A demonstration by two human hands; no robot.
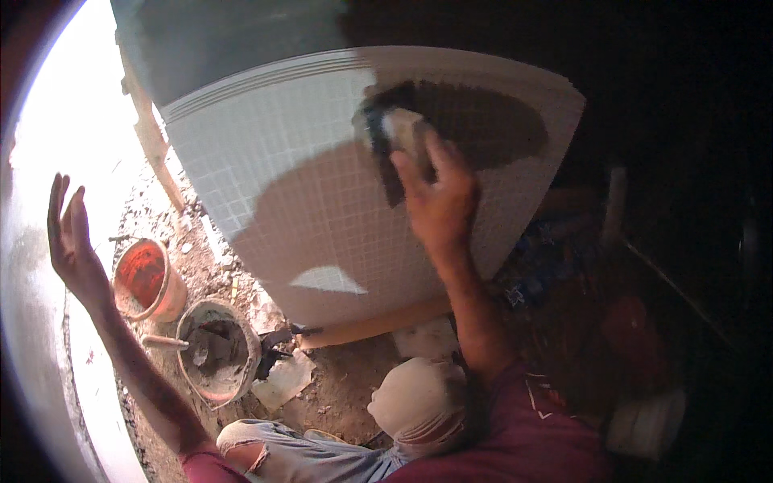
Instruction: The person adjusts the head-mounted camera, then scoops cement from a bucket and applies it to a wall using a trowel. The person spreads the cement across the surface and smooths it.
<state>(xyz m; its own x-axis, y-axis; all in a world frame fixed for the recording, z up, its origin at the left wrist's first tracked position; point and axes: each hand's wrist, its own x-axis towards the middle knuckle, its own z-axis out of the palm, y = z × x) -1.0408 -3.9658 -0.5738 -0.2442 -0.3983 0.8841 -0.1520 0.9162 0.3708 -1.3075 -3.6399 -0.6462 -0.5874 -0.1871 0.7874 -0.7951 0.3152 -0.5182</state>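
My right hand (439, 193) is closed around the pale handle of a hand float (386, 157), whose dark flat plate lies against a white gridded tile panel (314, 209). A dark, wet-looking patch (491, 121) spreads over the panel to the right of the float. Off to the left, my left hand (76, 249) is raised with its fingers stretched out. It holds nothing and is apart from the panel, nearest to a pale wall (36, 298).
Below my left forearm stand an orange bucket (169, 294) and a bucket of grey mortar (251, 354) with a tool handle (165, 343) over its rim. Wood (374, 324) runs along the panel's lower edge. Rubble covers the ground. Deep shadow hides the right side.
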